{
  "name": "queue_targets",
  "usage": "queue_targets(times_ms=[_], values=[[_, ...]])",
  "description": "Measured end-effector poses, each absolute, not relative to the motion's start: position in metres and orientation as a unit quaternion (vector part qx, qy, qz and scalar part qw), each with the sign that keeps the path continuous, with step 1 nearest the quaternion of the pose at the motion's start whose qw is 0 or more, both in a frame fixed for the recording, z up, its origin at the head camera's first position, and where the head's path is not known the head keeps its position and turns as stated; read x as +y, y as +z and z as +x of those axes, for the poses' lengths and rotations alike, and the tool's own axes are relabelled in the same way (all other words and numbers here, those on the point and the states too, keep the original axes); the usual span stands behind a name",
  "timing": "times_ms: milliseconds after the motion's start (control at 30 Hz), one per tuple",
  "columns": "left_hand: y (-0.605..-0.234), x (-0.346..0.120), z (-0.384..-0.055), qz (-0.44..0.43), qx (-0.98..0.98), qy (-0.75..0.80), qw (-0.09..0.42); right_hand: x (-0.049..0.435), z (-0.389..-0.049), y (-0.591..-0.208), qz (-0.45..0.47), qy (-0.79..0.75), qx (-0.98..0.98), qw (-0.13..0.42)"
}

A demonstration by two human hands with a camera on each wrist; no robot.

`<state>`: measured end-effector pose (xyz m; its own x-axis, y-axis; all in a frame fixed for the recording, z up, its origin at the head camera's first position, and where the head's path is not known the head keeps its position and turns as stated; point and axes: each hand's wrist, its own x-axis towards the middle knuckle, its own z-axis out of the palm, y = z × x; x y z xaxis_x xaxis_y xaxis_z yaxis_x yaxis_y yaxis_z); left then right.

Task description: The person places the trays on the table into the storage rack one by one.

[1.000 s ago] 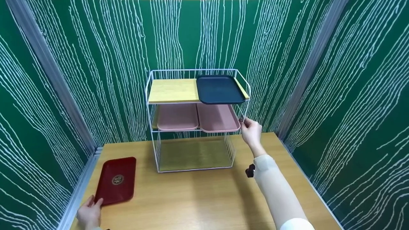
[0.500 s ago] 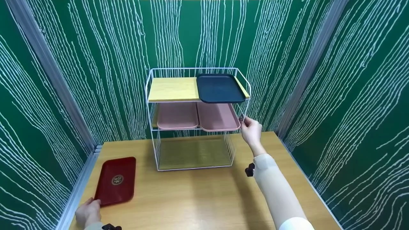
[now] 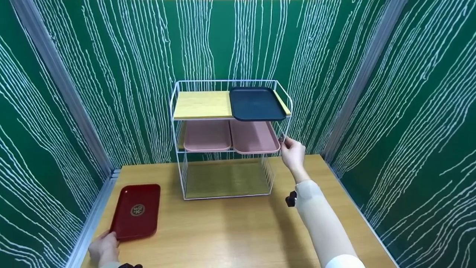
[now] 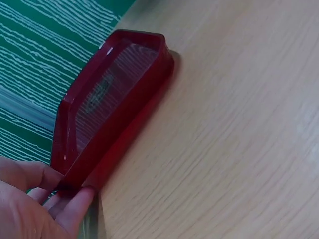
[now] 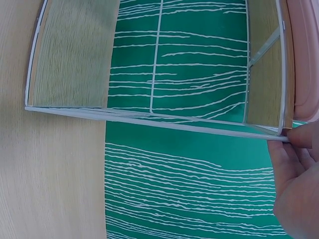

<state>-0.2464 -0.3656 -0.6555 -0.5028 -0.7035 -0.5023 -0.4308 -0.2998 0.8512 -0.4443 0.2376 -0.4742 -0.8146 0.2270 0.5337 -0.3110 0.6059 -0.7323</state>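
A dark red rectangular tray [image 3: 136,217] with a round gold emblem is at the left of the table. My left hand [image 3: 104,248] pinches its near left corner, and in the left wrist view the thumb and fingers [image 4: 77,206] lie on either side of the rim. At the middle stands a white wire rack [image 3: 227,197] with three wooden shelves. My right hand [image 3: 293,153] grips the rack's right front post at middle-shelf height; in the right wrist view the fingers [image 5: 284,167] close around the wire.
A dark blue tray [image 3: 257,104] lies on the right of the top shelf [image 3: 202,104]. Two pink trays [image 3: 208,136] sit side by side on the middle shelf. The wooden table [image 3: 223,234] is bounded by green walls [image 3: 316,33] with white lines.
The red tray has shifted very slightly to the right. My left hand has turned a little at the tray's corner. The right hand stays on the rack post.
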Motion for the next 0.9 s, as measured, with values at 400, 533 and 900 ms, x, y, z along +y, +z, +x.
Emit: queue_targets(times_ms=[400, 533, 900], values=[[-0.675, -0.367, -0.239, 0.41, -0.507, -0.739, 0.168, 0.237, -0.443, -0.474, 0.017, 0.439, -0.846, 0.302], [-0.679, -0.368, -0.236, 0.414, -0.481, -0.756, 0.16, 0.236, -0.444, -0.474, 0.014, 0.443, -0.844, 0.301], [-0.68, -0.364, -0.23, 0.361, -0.423, -0.815, 0.164, 0.235, -0.443, -0.473, 0.013, 0.448, -0.845, 0.291]])
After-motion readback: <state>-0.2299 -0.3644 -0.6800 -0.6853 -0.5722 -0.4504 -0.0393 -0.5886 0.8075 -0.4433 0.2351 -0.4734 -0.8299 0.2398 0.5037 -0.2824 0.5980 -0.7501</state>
